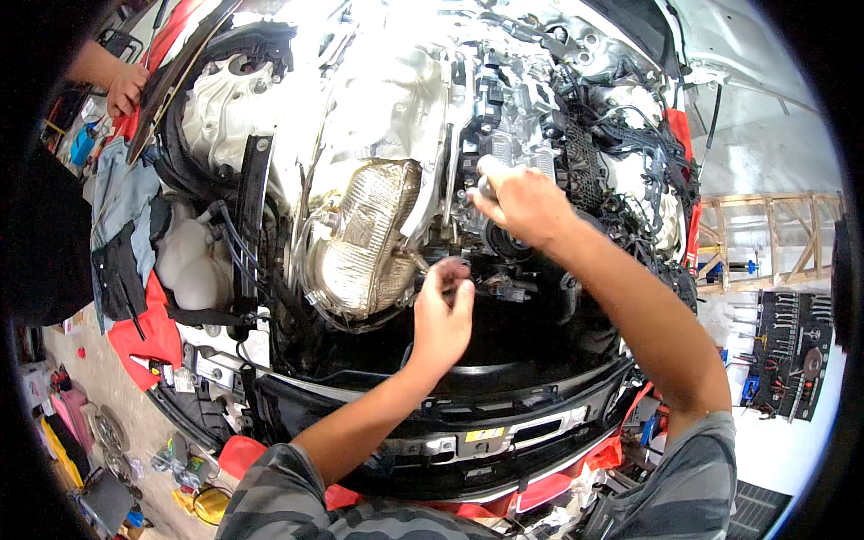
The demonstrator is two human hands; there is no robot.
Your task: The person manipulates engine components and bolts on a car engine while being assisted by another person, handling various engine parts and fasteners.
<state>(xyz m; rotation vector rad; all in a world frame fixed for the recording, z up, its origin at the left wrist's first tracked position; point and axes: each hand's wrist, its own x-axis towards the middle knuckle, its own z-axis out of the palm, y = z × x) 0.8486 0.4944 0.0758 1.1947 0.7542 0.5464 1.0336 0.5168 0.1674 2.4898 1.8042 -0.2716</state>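
Note:
My right hand [531, 205] is over the engine [517, 126], its fingers curled around a pale, rounded-end piece that I cannot make out. Lower and to the left, my left hand [443, 315] is raised with bent fingers and thumb drawn together; what they pinch, if anything, is too small to name. The fingers are slightly blurred. Beside that hand is a ribbed metal heat shield [367, 243] over a rounded part. Dark hoses and brackets [508, 286] sit just right of its fingertips.
A person's hand [126, 88] rests at the car's left edge. A white plastic reservoir [193, 265] stands on the left, near a black bracket [252, 216]. The front crossmember [504, 405] spans the near side. A wall tool board [792, 351] hangs at right.

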